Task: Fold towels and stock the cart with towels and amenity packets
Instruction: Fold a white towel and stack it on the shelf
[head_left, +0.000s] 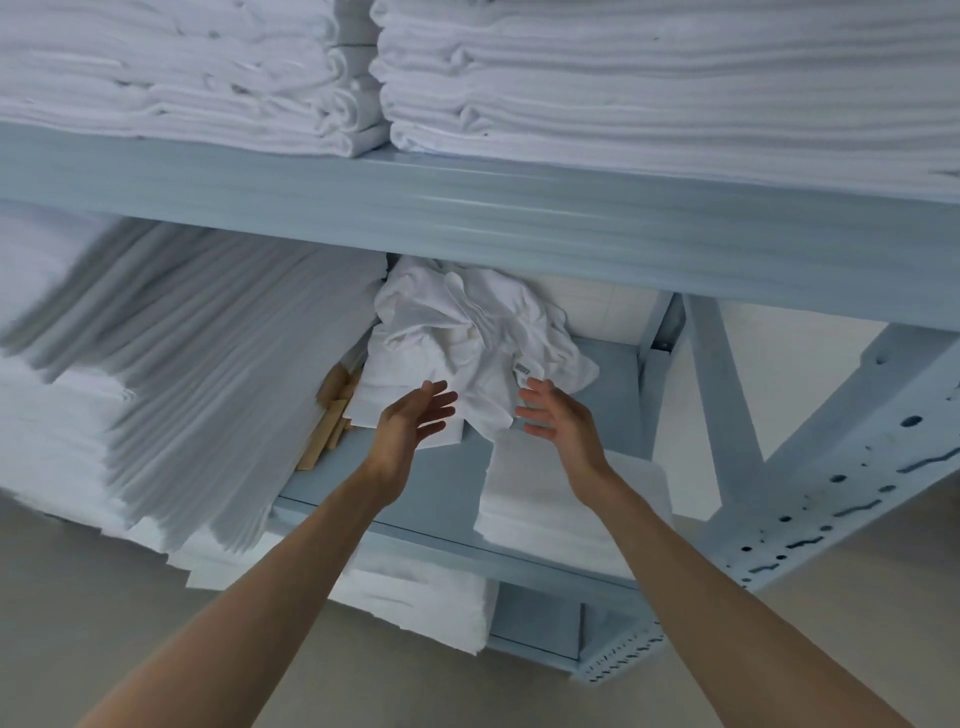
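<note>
Blue shelf rack, middle level. Big folded stacks fill its left side, blurred; more folded linen on the level above. Crumpled towel sits mid-shelf, heaped toward the far side under the upper beam, one loose tail hanging toward the near edge between the two hands. A flat folded towel lies near-right of it, at the shelf lip. Some tan wooden pieces are wedged just left of the heap.

Key relation: heap lies directly beyond both hands, no clear long axis, just a wad. Left hand and right hand look about equally close, flanking the tail, palms facing each other. Each grip is apart, fingers straight, holding nothing. Contact with cloth: can't tell, looks just short. Both arms extended forward, nearly parallel.

Judgement: next is a two-handed scoop of the wad off the shelf for folding. No cart in view.
</note>
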